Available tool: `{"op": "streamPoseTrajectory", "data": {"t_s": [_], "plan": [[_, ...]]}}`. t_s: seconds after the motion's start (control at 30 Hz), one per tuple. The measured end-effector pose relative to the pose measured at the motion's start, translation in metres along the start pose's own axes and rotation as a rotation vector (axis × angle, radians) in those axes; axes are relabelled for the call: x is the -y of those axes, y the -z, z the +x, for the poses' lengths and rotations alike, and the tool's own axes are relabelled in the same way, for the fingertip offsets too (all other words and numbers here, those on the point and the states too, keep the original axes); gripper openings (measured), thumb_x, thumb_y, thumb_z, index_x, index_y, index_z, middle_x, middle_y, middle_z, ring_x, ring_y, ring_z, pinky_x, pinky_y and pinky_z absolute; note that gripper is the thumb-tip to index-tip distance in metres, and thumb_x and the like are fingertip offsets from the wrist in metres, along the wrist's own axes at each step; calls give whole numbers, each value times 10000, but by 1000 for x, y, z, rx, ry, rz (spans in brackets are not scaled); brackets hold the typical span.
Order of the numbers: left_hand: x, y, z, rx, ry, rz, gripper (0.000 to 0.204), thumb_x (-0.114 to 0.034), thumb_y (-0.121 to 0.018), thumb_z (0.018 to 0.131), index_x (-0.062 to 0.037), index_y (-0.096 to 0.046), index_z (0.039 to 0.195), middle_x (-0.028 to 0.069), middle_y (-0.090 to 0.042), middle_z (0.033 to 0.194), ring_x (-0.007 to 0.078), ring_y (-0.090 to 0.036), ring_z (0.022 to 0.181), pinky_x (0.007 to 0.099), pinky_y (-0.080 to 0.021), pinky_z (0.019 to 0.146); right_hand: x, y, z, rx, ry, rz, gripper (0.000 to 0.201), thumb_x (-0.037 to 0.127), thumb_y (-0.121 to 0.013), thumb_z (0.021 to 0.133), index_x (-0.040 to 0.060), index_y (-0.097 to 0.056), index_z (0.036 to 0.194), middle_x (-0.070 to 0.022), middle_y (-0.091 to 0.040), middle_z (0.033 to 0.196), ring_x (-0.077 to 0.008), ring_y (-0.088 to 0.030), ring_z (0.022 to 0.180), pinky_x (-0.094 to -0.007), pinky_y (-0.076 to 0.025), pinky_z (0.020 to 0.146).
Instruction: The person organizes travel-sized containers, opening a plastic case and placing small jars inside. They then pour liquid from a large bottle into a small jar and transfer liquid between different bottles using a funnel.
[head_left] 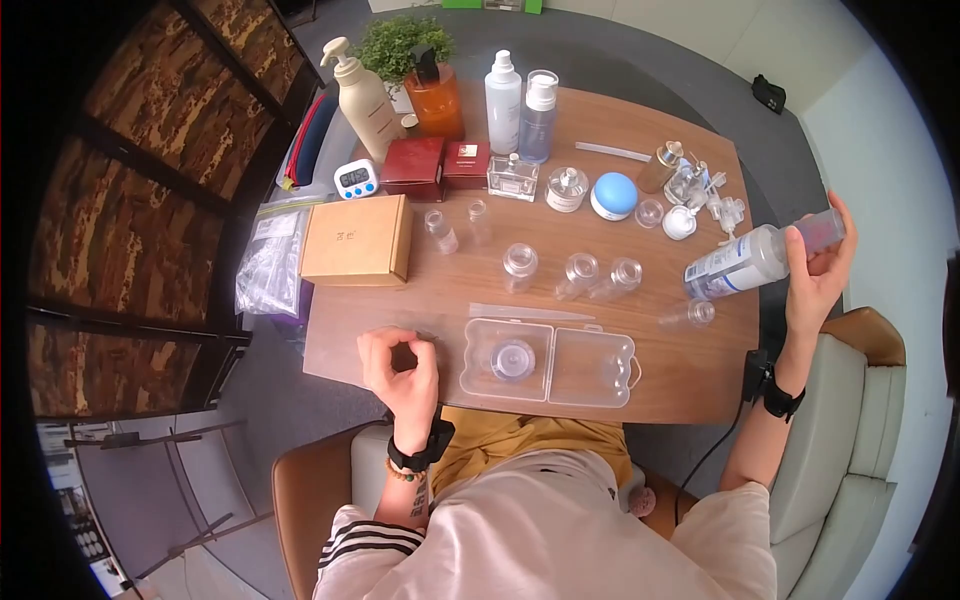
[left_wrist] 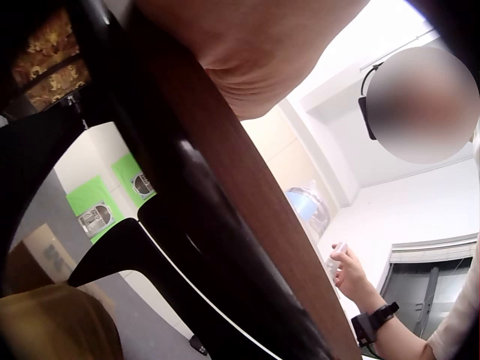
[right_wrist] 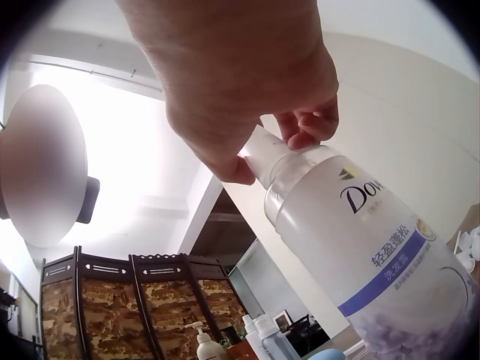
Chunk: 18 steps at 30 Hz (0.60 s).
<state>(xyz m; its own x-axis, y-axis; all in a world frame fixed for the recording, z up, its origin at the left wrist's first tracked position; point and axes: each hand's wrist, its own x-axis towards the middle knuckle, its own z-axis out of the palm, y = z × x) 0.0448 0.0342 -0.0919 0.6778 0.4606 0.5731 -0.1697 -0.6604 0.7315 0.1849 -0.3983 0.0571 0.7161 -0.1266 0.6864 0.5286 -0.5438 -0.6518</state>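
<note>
My right hand (head_left: 818, 285) grips a shampoo bottle (head_left: 738, 262) by its translucent cap (head_left: 824, 231), beside the table's right side. Tilted, the bottle points its wide base toward the table; the right wrist view shows thumb and fingers around the cap and a Dove label with a blue band. My left hand (head_left: 400, 372) rests at the front left of the table, fingers loosely curled, holding nothing. To its right lies an open clear plastic case (head_left: 592, 368) with a small round clear container (head_left: 513, 360) inside. One small glass bottle (head_left: 700, 313) lies near the shampoo bottle.
Several small glass jars (head_left: 520, 262) occupy the middle. Perfume bottles, pump bottles (head_left: 368, 105), red boxes (head_left: 413, 166) and a blue-lidded jar (head_left: 614, 194) line the back. At the left are a cardboard box (head_left: 355, 240), a timer (head_left: 356, 179) and a plastic bag (head_left: 272, 262).
</note>
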Motion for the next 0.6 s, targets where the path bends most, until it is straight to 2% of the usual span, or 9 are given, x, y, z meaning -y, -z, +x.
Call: {"op": "streamPoseTrajectory", "data": {"t_s": [0.13,0.17,0.33,0.4,0.6], "plan": [[-1,-1,1,2,-32,9,202,119,-677,791,-47,-647,901,81,-645,875,264,-592,859,383,-483,756,-9,0,-2,-27,19,-7,633,-3,-751,954,38,-479,1523,-83,-581,1369,-144,-600,1075,-320,-506,985],[-1,-1,1,9,-32,8,204,124,-674,788,-45,-643,898,85,-639,880,265,-592,857,378,-484,753,-10,0,-2,-29,17,-8,633,-3,-751,954,38,-479,1523,-83,-581,1369,-144,-600,1075,-320,-506,985],[-1,0,-1,23,-21,-10,214,148,-655,781,-32,-623,891,100,-607,900,270,-588,846,359,-487,747,-12,-3,-3,-30,28,48,601,-34,-735,938,42,-492,1483,-79,-593,1153,-138,-588,1017,-305,-493,953],[-3,-1,-2,10,33,-34,220,170,-626,784,-21,-608,891,108,-582,909,272,-583,840,352,-487,752,-13,-6,-2,-45,37,46,603,-39,-734,933,44,-493,1480,-77,-599,1133,-135,-586,1010,-301,-494,942],[3,-3,-3,-6,-13,25,242,203,-590,797,-21,-601,888,114,-581,906,277,-584,847,362,-483,759,-15,-11,-3,-101,71,36,593,-33,-740,926,52,-508,1466,-74,-613,1111,-132,-595,988,-296,-504,906]]}}
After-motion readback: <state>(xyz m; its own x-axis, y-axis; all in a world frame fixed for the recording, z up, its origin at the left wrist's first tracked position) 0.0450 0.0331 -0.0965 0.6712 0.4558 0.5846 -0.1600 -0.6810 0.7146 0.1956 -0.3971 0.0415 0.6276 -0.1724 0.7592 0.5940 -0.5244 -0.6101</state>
